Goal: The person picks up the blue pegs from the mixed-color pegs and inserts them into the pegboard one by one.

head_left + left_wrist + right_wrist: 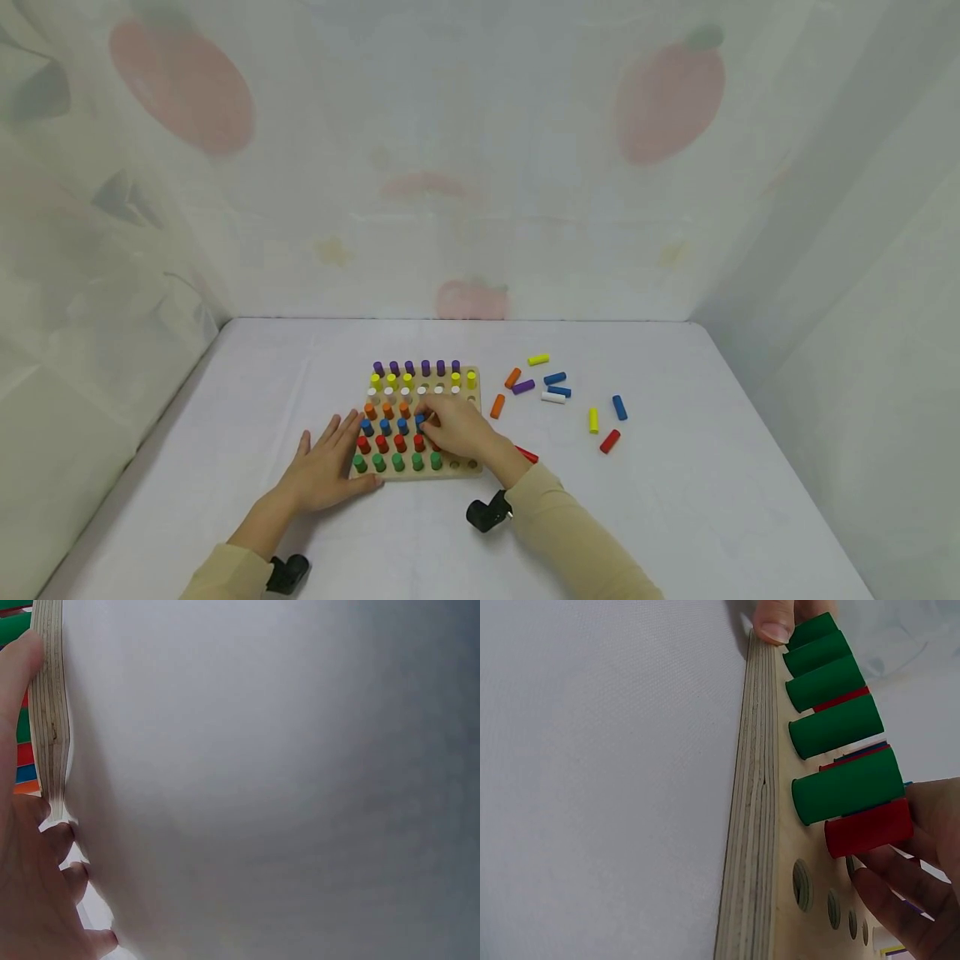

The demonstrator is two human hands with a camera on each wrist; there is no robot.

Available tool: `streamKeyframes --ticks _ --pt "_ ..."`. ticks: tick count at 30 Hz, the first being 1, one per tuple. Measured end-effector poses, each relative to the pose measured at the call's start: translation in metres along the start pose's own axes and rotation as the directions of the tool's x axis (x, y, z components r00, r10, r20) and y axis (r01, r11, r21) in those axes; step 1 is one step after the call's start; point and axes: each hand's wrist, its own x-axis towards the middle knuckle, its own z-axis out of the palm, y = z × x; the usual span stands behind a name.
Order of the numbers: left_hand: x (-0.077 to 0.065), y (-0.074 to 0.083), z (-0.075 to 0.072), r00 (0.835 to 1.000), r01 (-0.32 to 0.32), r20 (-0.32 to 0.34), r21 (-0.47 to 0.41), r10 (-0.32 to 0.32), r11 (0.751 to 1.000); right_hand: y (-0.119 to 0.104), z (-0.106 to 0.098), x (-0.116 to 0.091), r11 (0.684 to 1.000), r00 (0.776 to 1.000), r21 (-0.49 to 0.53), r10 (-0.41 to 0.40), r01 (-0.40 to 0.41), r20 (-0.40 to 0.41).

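A wooden pegboard (463, 472) holds rows of coloured pegs: purple at the back, then yellow, white, orange, blue, red and green at the front. My right hand (463, 429) reaches over its right half and pinches a blue peg (420, 422) in the blue row, thumb and fingertips around its top. My left hand (326, 473) rests at the board's left front corner, fingers spread along the left side and thumb against the front edge. In the right wrist view, green pegs (847, 784) stand along the edge, with bare holes (802, 885) nearer the camera.
Loose pegs lie right of the board, among them an orange peg (497, 406), a purple peg (523, 387), a white peg (552, 397), a yellow peg (593, 420) and a red peg (610, 442). Another red peg (527, 454) lies partly behind my right forearm. White cloth (675, 517) covers the table.
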Motion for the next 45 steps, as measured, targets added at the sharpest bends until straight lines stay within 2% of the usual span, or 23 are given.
streamKeyframes --ticks 19,29,38,45 --pt "-0.001 0.004 -0.005 1.0 0.005 0.011 -0.01 -0.005 1.0 0.003 0.002 0.003 0.997 0.999 -0.06 -0.048 0.049 0.016" --pt "-0.001 0.004 -0.004 1.0 0.011 0.013 -0.01 -0.011 1.0 0.003 0.0 0.001 0.998 0.999 -0.039 -0.041 0.042 0.027" --pt "-0.001 0.003 -0.003 1.0 0.014 0.01 -0.014 -0.014 1.0 0.001 -0.003 -0.003 0.998 0.999 -0.063 -0.031 0.028 -0.045" --pt "0.0 0.002 -0.002 1.0 0.015 0.01 -0.012 -0.015 1.0 0.002 -0.014 -0.009 0.991 0.987 -0.113 -0.084 0.069 -0.136"
